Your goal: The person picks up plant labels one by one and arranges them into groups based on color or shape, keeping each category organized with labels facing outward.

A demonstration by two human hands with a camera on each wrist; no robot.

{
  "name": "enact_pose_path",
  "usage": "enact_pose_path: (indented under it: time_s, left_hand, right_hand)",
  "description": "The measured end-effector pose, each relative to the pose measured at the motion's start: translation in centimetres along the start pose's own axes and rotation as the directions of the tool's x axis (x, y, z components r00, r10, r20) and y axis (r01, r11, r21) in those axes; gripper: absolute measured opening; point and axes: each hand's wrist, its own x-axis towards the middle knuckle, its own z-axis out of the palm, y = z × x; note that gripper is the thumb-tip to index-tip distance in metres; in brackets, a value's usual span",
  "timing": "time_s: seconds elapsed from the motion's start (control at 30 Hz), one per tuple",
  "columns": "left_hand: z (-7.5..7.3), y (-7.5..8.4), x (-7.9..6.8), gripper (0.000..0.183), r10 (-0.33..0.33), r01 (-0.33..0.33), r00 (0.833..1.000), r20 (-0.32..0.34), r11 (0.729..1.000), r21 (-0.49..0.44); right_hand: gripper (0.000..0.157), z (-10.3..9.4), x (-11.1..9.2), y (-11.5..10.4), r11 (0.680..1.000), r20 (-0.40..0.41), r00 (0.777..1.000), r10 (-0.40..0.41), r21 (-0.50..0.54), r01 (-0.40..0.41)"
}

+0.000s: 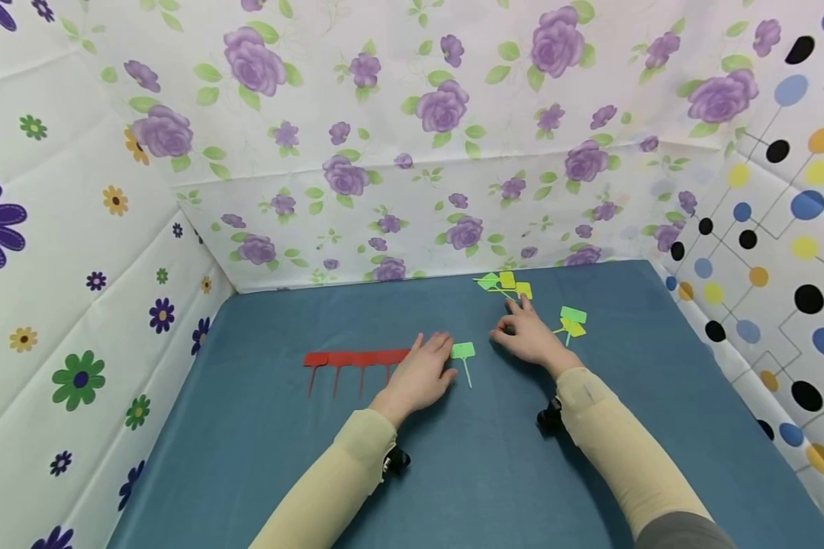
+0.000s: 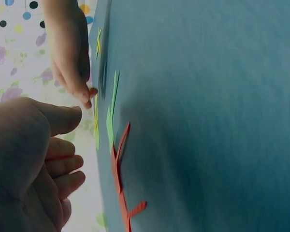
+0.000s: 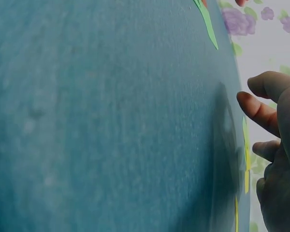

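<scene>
Several red T-shaped plant labels (image 1: 339,358) lie edge to edge in a row, stems toward the person. My left hand (image 1: 419,377) hovers over the row's right end with fingers extended, hiding part of it. Just right of those fingers, a green plant label (image 1: 463,351) continues the line. My right hand (image 1: 532,339) is farther right, fingers loosely bent, its fingertips close to a loose cluster of green and yellow labels (image 1: 506,280). In the right wrist view, the thumb and index finger (image 3: 258,113) stand apart with nothing between them.
Beside the right wrist lies a second small cluster, with a green label (image 1: 574,314) over yellow ones (image 1: 573,329). The blue tabletop (image 1: 247,457) meets a flowered cloth wall (image 1: 384,191) at the back, with patterned cloth on both sides.
</scene>
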Motion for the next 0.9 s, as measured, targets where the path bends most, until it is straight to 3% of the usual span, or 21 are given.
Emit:
enact_pose_path:
  time_s: [0.37,0.9]
  left_hand:
    - [0.4,0.8,-0.3,0.065,-0.09,0.089,0.995,0.034,0.995,0.042]
    - [0.9,1.6,0.5,0.074,-0.132,0.127,0.99,0.053,0.988,0.082]
  right_hand:
    - [0.024,-0.2,-0.2,0.2,1.0,0.001,1.0,-0.005,-0.011,0.005]
    - [0.023,0.4,0.0,-0.3,1.0,0.0,1.0,-0.018,-0.001,0.018]
